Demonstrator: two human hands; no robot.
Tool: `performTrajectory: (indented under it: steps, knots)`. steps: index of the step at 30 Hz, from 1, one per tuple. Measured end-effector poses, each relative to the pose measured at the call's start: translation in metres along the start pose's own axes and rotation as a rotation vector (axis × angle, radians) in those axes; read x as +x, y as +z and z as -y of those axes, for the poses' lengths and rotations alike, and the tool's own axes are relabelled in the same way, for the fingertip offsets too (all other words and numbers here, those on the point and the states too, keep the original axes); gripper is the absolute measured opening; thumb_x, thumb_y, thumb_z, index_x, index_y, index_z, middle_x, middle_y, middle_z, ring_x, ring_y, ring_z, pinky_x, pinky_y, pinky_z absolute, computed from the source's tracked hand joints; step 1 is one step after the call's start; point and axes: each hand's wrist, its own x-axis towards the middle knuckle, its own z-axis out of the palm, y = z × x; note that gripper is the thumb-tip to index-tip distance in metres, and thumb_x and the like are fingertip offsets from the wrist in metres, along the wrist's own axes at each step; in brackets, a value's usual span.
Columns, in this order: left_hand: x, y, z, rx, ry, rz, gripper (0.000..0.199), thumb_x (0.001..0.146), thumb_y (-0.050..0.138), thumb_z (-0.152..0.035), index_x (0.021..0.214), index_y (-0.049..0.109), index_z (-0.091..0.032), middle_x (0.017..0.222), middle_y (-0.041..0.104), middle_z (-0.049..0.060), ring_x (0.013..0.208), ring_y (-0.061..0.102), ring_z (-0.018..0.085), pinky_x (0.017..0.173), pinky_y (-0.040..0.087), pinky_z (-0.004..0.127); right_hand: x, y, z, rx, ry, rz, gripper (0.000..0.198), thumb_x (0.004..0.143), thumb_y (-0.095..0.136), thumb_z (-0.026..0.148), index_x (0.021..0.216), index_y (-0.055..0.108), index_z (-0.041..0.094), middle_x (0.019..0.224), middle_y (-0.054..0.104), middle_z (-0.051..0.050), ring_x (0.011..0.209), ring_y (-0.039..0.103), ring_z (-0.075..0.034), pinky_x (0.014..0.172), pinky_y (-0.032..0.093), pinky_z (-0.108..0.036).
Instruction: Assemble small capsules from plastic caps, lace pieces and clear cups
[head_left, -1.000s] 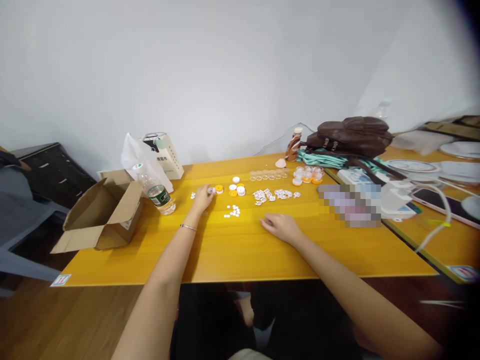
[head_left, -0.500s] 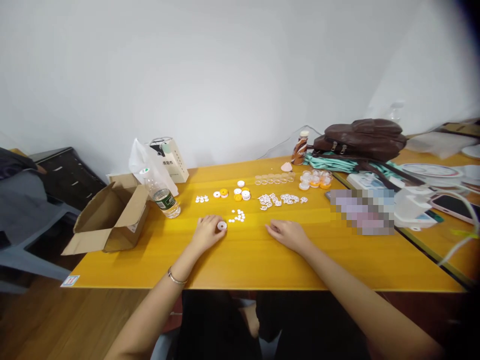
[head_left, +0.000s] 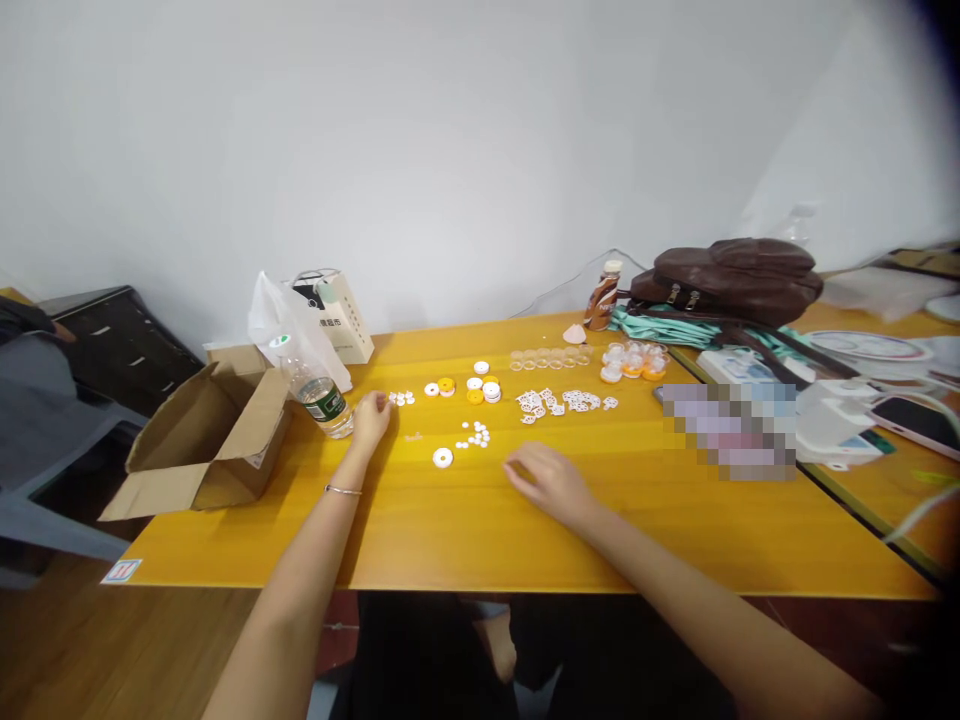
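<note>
My left hand (head_left: 371, 420) is at the left cluster of small white knobbed pieces (head_left: 403, 398). Its fingers are bent together at that cluster's edge; whatever lies between the fingertips is hidden. A white ring-shaped disc (head_left: 442, 457) with a centre hole lies flat on the table, apart from both hands. Over the table, right of that disc, my right hand (head_left: 551, 482) has its fingers loosely curved and the thumb apart, holding nothing I can see. Small white round pieces (head_left: 474, 437) are scattered between the hands. Behind them sit white and yellow discs (head_left: 484, 388).
White openwork pieces (head_left: 577, 400), clear rings (head_left: 551, 358) and clear-and-orange capped parts (head_left: 634, 361) lie to the right. At left stand an open cardboard box (head_left: 247, 420) and a water bottle (head_left: 324, 403). A brown bag (head_left: 731, 280) and a drink bottle (head_left: 602, 297) are behind.
My left hand has let go of the white ring-shaped disc and moved left and away to the small knobbed pieces. My right hand has shifted slightly left.
</note>
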Motion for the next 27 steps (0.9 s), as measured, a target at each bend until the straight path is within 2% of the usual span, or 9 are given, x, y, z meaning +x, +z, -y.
performTrajectory:
  steps: [3, 5, 10, 15, 17, 21, 23, 27]
  knots:
    - [0.000, 0.007, 0.005, 0.004, -0.020, -0.001, 0.015, 0.075, 0.054, -0.024, 0.083, 0.059, -0.012, 0.082, 0.064, 0.009, 0.078, 0.061, 0.020, 0.077, 0.046, 0.034, 0.021, 0.020, 0.025, 0.027, -0.062, -0.062, 0.023, 0.088, 0.043, 0.028, 0.106, 0.055, 0.020, 0.092, 0.058, -0.009, 0.083, 0.054, -0.020, 0.073, 0.041, -0.031]
    - [0.000, 0.010, 0.004, 0.006, -0.020, 0.000, 0.014, 0.075, 0.054, -0.024, 0.080, 0.059, -0.013, 0.081, 0.063, 0.009, 0.079, 0.060, 0.020, 0.077, 0.046, 0.034, 0.036, 0.033, 0.036, 0.018, -0.079, -0.041, 0.024, 0.088, 0.045, 0.028, 0.109, 0.056, 0.023, 0.092, 0.056, -0.009, 0.081, 0.054, -0.020, 0.071, 0.041, -0.032]
    - [0.001, 0.008, -0.003, -0.023, -0.006, 0.001, 0.011, 0.075, 0.052, -0.023, 0.074, 0.059, -0.014, 0.076, 0.061, 0.007, 0.076, 0.058, 0.020, 0.076, 0.045, 0.034, 0.056, 0.048, 0.041, 0.019, -0.114, 0.006, 0.018, 0.087, 0.049, 0.029, 0.099, 0.061, 0.023, 0.088, 0.053, -0.008, 0.080, 0.053, -0.021, 0.070, 0.040, -0.032]
    - [-0.016, -0.006, -0.031, -0.120, 0.080, 0.019, 0.013, 0.079, 0.046, -0.022, 0.082, 0.056, -0.014, 0.087, 0.059, 0.008, 0.083, 0.056, 0.019, 0.080, 0.043, 0.034, 0.043, 0.042, 0.036, 0.052, -0.133, 0.032, 0.012, 0.086, 0.049, 0.023, 0.087, 0.061, 0.021, 0.088, 0.055, -0.007, 0.082, 0.053, -0.019, 0.073, 0.041, -0.032]
    - [-0.034, -0.010, -0.052, -0.182, 0.163, 0.098, 0.013, 0.081, 0.045, -0.023, 0.083, 0.056, -0.015, 0.088, 0.059, 0.007, 0.084, 0.056, 0.017, 0.080, 0.044, 0.031, 0.029, 0.034, 0.030, 0.069, -0.131, 0.038, 0.012, 0.087, 0.047, 0.022, 0.086, 0.060, 0.021, 0.088, 0.056, -0.007, 0.081, 0.053, -0.018, 0.072, 0.042, -0.031]
    - [-0.080, -0.010, -0.101, -0.312, 0.369, 0.385, 0.009, 0.079, 0.053, -0.025, 0.079, 0.058, -0.018, 0.081, 0.062, 0.002, 0.077, 0.057, 0.014, 0.074, 0.045, 0.025, -0.008, 0.014, 0.009, 0.096, -0.082, 0.022, 0.014, 0.087, 0.045, 0.020, 0.088, 0.058, 0.020, 0.092, 0.056, -0.008, 0.084, 0.055, -0.019, 0.075, 0.044, -0.033]
    - [-0.101, -0.007, -0.122, -0.364, 0.440, 0.498, 0.008, 0.078, 0.054, -0.024, 0.078, 0.060, -0.018, 0.079, 0.063, 0.002, 0.075, 0.058, 0.013, 0.072, 0.045, 0.024, -0.024, 0.003, -0.001, 0.197, -0.012, -0.021, 0.013, 0.086, 0.045, 0.020, 0.085, 0.058, 0.020, 0.098, 0.056, -0.010, 0.090, 0.055, -0.021, 0.081, 0.044, -0.037]
    - [-0.128, 0.002, -0.142, -0.425, 0.483, 0.604, 0.006, 0.075, 0.057, -0.021, 0.075, 0.061, -0.017, 0.074, 0.062, 0.002, 0.069, 0.056, 0.013, 0.067, 0.045, 0.024, -0.043, -0.008, -0.008, 0.351, 0.093, -0.075, 0.012, 0.085, 0.045, 0.021, 0.082, 0.056, 0.020, 0.100, 0.060, -0.009, 0.097, 0.056, -0.021, 0.087, 0.043, -0.039]
